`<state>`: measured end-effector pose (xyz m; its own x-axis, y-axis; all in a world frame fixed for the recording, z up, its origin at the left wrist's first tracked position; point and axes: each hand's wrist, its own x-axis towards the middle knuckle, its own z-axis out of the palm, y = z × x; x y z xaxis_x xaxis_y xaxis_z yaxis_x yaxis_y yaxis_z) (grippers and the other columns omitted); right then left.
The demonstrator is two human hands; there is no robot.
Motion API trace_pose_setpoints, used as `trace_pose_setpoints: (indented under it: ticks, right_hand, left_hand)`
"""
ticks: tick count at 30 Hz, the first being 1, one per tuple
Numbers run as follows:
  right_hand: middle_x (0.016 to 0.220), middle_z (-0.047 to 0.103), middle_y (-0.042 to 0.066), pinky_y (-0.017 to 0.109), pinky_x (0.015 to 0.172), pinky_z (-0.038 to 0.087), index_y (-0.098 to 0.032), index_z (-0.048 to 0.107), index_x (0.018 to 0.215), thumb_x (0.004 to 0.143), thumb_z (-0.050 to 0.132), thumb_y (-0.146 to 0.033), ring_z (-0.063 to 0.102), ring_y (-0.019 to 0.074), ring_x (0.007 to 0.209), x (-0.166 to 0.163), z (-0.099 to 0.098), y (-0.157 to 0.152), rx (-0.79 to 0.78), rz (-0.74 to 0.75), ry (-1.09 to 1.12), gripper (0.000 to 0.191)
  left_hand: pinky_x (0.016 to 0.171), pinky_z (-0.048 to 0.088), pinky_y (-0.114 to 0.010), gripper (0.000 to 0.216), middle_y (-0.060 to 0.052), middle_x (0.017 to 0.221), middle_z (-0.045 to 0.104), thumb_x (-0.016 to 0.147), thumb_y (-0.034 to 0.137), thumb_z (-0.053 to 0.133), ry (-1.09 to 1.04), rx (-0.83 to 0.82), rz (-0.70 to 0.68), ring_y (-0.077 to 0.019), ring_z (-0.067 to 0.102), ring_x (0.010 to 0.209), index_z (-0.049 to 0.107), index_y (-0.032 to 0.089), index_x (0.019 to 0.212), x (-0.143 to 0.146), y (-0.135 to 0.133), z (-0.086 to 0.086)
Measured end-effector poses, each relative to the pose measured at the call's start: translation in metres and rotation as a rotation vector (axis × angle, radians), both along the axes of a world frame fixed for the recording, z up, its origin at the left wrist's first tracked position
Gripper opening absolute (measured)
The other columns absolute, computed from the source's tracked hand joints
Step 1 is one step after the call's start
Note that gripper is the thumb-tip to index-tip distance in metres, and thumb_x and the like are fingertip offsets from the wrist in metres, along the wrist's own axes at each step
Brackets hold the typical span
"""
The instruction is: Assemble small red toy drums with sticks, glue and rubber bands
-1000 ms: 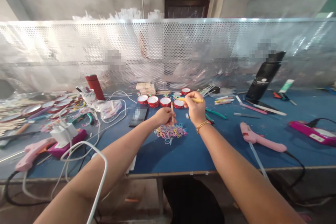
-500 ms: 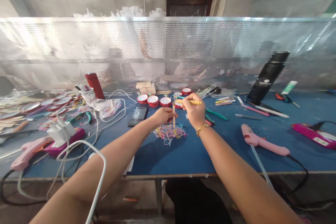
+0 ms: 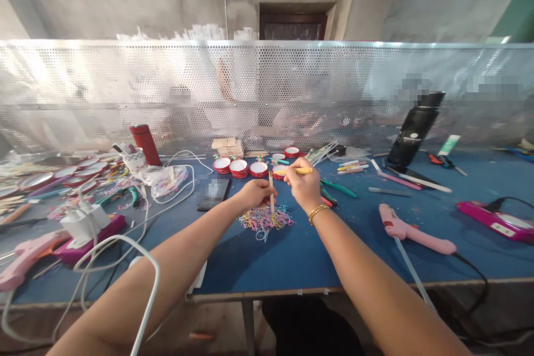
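My left hand (image 3: 255,192) pinches a thin wooden stick (image 3: 271,191) and holds it upright over a pile of small coloured rubber bands (image 3: 263,218) on the blue table (image 3: 292,245). My right hand (image 3: 301,182), with a gold bracelet on the wrist, grips a yellow stick (image 3: 301,170) that lies level, its left end close to the top of the upright stick. Both hands are close together, just in front of a row of red-rimmed round lids (image 3: 239,167).
A pink glue gun (image 3: 411,232) lies right of my right arm, another (image 3: 25,254) at the far left among white cables (image 3: 125,245). A phone (image 3: 212,191), green pliers (image 3: 337,187), a red flask (image 3: 144,144) and a black bottle (image 3: 413,130) stand around. A perforated screen (image 3: 267,89) closes the back.
My head has tipped up a little, bringing the exit sign into view. Both hands keep their sticks and stay together over the rubber bands.
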<state>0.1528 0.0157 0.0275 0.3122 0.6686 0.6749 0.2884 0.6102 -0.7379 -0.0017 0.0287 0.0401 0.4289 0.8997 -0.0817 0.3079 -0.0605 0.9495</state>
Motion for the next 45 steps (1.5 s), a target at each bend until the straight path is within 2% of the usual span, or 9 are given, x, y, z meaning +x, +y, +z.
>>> trace_pose_setpoints:
  ticks: [13,23,30,36,45]
  right_hand:
    - [0.053,0.060,-0.003,0.026,0.054,0.043,-0.023,0.048,0.062,0.082,0.060,-0.031,0.054,0.0136,0.048,-0.0020,0.0005,-0.0014,-0.004,0.007,-0.060,0.024]
    - [0.055,0.061,-0.003,0.027,0.055,0.044,-0.024,0.048,0.065,0.079,0.060,-0.032,0.056,0.0152,0.052,0.0000,0.0005,0.0002,-0.034,-0.010,-0.012,0.020]
    - [0.056,0.061,-0.003,0.027,0.059,0.044,-0.023,0.050,0.064,0.081,0.059,-0.031,0.058,0.0150,0.054,0.0001,-0.0002,0.0003,-0.010,-0.011,-0.075,0.021]
    - [0.055,0.061,-0.003,0.027,0.055,0.044,-0.023,0.050,0.065,0.079,0.060,-0.030,0.056,0.0147,0.051,0.0004,0.0019,-0.0003,-0.024,-0.002,-0.011,0.019]
    - [0.056,0.060,-0.003,0.027,0.057,0.043,-0.024,0.048,0.063,0.079,0.059,-0.031,0.057,0.0154,0.054,0.0008,-0.0002,0.0012,-0.023,-0.026,-0.046,0.021]
  left_hand:
    - [0.046,0.037,-0.018,0.016,-0.003,0.065,0.066,0.086,0.020,0.061,-0.002,-0.003,-0.004,-0.0077,0.055,0.049,0.063,0.013,0.072,0.0026,-0.0020,0.0006]
    - [0.050,0.046,-0.022,0.019,-0.004,0.065,0.067,0.090,0.018,0.054,-0.024,0.000,-0.002,-0.0097,0.058,0.050,0.062,0.012,0.074,0.0023,-0.0003,0.0007]
    - [0.050,0.046,-0.021,0.017,-0.004,0.065,0.067,0.088,0.019,0.060,-0.043,-0.005,-0.010,-0.0093,0.058,0.049,0.062,0.012,0.073,0.0029,-0.0009,0.0006]
    - [0.051,0.047,-0.022,0.016,-0.004,0.065,0.067,0.087,0.017,0.060,-0.078,-0.028,0.006,-0.0103,0.060,0.050,0.062,0.012,0.073,0.0028,-0.0013,0.0025]
    - [0.051,0.048,-0.022,0.016,-0.004,0.064,0.067,0.086,0.018,0.062,-0.086,-0.029,0.005,-0.0099,0.059,0.050,0.063,0.012,0.072,0.0026,-0.0012,0.0028]
